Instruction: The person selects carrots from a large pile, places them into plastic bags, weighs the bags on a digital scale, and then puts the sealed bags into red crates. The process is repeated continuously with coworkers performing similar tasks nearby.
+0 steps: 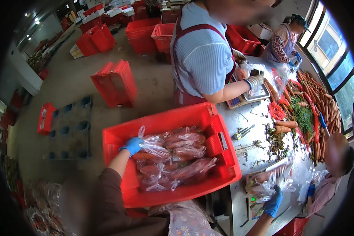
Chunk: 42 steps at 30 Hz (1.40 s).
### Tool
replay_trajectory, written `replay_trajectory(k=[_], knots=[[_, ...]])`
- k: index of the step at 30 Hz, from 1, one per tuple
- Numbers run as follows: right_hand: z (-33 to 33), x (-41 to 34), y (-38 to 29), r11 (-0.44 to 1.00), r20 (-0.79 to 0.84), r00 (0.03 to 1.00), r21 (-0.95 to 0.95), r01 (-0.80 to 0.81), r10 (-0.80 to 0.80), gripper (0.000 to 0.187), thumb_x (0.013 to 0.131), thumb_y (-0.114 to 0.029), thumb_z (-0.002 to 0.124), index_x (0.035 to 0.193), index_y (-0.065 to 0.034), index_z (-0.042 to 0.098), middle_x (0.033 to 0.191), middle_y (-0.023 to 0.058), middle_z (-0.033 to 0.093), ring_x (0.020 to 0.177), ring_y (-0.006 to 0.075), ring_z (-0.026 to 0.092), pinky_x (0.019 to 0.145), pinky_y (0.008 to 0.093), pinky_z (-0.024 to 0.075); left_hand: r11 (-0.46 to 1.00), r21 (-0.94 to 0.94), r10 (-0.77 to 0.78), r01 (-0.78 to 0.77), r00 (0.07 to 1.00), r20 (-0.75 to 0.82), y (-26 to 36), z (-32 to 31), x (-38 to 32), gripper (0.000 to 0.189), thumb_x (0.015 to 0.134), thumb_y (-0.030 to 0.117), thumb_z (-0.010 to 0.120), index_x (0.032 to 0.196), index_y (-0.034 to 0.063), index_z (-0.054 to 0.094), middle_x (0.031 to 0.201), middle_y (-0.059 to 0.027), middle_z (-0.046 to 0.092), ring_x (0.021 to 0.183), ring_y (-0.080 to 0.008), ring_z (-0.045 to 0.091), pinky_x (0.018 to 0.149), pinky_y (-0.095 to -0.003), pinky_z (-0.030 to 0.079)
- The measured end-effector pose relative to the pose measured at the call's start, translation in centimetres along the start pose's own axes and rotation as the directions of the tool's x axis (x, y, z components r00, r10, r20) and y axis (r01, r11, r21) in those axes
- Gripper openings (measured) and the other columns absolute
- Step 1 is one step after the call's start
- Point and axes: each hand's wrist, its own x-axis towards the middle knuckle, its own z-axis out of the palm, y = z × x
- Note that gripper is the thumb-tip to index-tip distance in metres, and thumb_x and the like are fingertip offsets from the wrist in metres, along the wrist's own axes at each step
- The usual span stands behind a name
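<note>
My left hand, in a blue glove, grips the gathered top of a clear plastic bag of carrots at the left side of a red plastic crate. Several tied bags of carrots lie inside that crate. Over at the table, my right hand, also gloved in blue, holds the edge of another clear bag. Carrots show through its plastic. This second bag rests on the pan of a digital scale, whose display is lit green and partly covered.
On the metal table lie a yellow utility knife, loose carrots, green tops and a carrot heap. A co-worker bags at another scale. Red crates and a pallet stand on the floor.
</note>
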Motion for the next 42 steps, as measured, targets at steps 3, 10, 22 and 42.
replay_trajectory(k=[3, 10, 22, 42], knots=[[1.0, -1.8, 2.6, 0.994, 0.076, 0.997, -0.111, 0.015, -0.007, 0.023, 0.082, -0.020, 0.060, 0.097, -0.0029, 0.064, 0.093, 0.0070, 0.063, 0.086, 0.0208, 0.059, 0.083, 0.0348, 0.0472, 0.962, -0.226, -0.174, 0.156, 0.983, -0.065, -3.9, 3.6, -0.5, 0.012, 0.079, 0.014, 0.060, 0.085, 0.0075, 0.068, 0.090, -0.0195, 0.066, 0.081, -0.0358, 0.065, 0.069, -0.0433, 0.051], [19.4, -14.0, 13.6, 0.876, 0.251, 0.840, -0.162, -0.453, 0.481, 0.024, 0.080, -0.020, 0.064, 0.098, -0.0040, 0.063, 0.093, 0.0080, 0.064, 0.085, 0.0226, 0.059, 0.084, 0.0371, 0.0468, 0.954, -0.215, -0.225, 0.209, 0.973, -0.048, -3.2, 1.3, -0.3, 0.018, 0.077, 0.024, 0.063, 0.083, 0.0079, 0.068, 0.088, -0.0188, 0.067, 0.078, -0.0356, 0.064, 0.068, -0.0437, 0.051], [26.6, -21.2, 30.1, 0.475, 0.311, 0.360, -0.589, -0.654, 0.880, 0.017, 0.093, -0.021, 0.050, 0.100, -0.0070, 0.057, 0.085, 0.0094, 0.060, 0.072, 0.0232, 0.059, 0.062, 0.0341, 0.0489, 0.971, -0.166, -0.172, 0.173, 0.985, 0.021, -7.4, 4.8, 1.0, 0.021, 0.072, 0.025, 0.068, 0.082, 0.0067, 0.066, 0.085, -0.0202, 0.066, 0.075, -0.0380, 0.063, 0.065, -0.0450, 0.050], [7.4, -12.7, 17.4, 0.795, 0.478, 0.746, 0.148, -0.588, 0.463, 0.023, 0.091, -0.012, 0.052, 0.111, -0.0003, 0.057, 0.102, 0.0148, 0.066, 0.088, 0.0260, 0.065, 0.079, 0.0365, 0.0531, 0.971, 0.233, 0.101, -0.052, 0.974, -0.204, 10.1, 4.1, -3.4, 0.049, 0.073, 0.027, 0.072, 0.118, 0.0111, 0.058, 0.131, -0.0156, 0.048, 0.115, -0.0383, 0.049, 0.093, -0.0481, 0.044]])
